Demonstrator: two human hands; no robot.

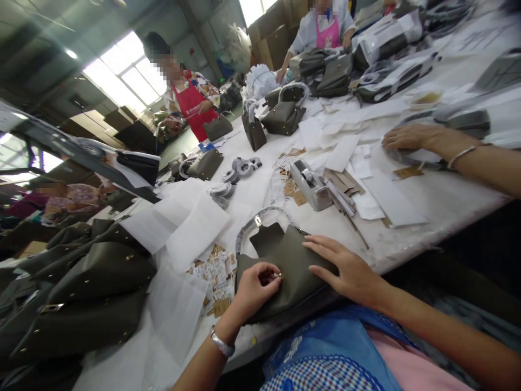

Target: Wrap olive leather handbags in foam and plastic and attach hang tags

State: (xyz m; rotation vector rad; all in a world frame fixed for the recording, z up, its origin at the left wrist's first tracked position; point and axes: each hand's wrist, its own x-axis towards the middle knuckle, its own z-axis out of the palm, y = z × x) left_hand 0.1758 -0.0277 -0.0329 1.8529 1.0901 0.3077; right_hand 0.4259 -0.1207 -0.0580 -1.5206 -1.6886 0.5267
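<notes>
At the lower centre of the frame, an olive-green handbag (299, 271) lies on the white worktable (325, 225), its front facing the wearer and its film-wrapped handle (244, 232) arching up behind. The wearer's left hand (258, 288), with a silver bangle (222, 343) at the wrist, is at the bag's front; thumb and forefinger are pinched together on a small metal fitting (280, 275), the other fingers curled in. The right hand (345, 269) rests on the bag's right side, fingers spread and nearly straight, pressing on the surface without closing around anything. A metal clasp (258, 220) shows at the handle's base on the far side.

Just left of the bag lies a heap of brown and white tags (215, 271), and farther into the lower left of the frame a pile of olive handbags (93, 293). White sheets (199, 228) lie between that pile and the centre. A grey tape dispenser (311, 184) stands beyond the bag. From the right edge a co-worker's hand (415, 137) reaches over the table. At upper left of centre stands a person in a red apron (189, 106)
</notes>
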